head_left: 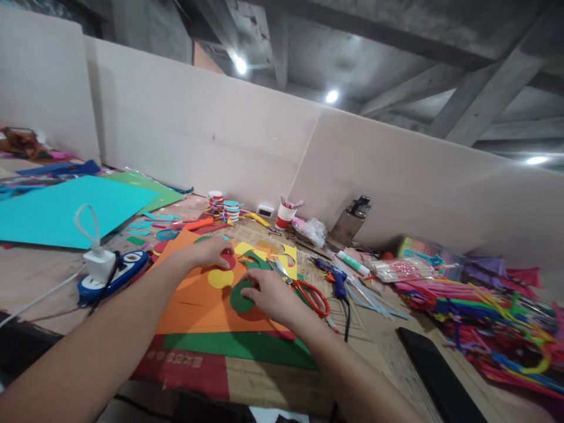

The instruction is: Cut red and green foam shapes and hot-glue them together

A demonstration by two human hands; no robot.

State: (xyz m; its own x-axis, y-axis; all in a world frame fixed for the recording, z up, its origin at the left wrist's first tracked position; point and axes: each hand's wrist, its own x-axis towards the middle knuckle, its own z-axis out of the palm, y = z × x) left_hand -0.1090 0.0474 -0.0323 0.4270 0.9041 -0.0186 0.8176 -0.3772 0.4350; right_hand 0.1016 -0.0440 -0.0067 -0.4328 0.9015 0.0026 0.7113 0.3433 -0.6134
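On an orange paper sheet [198, 311] lie a yellow paper circle [220, 279] and a red paper circle [228, 262]. My left hand [207, 252] is over the red circle, its fingers bent forward and loosely apart, tips at the circle's edge. My right hand [267, 294] has thumb and fingers on a green paper circle [240, 298], gripping its right side and covering part of it. Scissors with orange handles [312, 298] lie right of that hand. Yellow paper with cut-out holes [288, 258] is behind it. Green paper [238, 346] shows under the orange sheet.
A blue glue gun [338, 282], a glue stick [352, 263] and a black phone [436, 373] are on the right, near colourful pipe cleaners [476, 311]. Turquoise card [74, 211] and a blue-white power strip [114, 276] are left. A paper cup [285, 216] stands behind.
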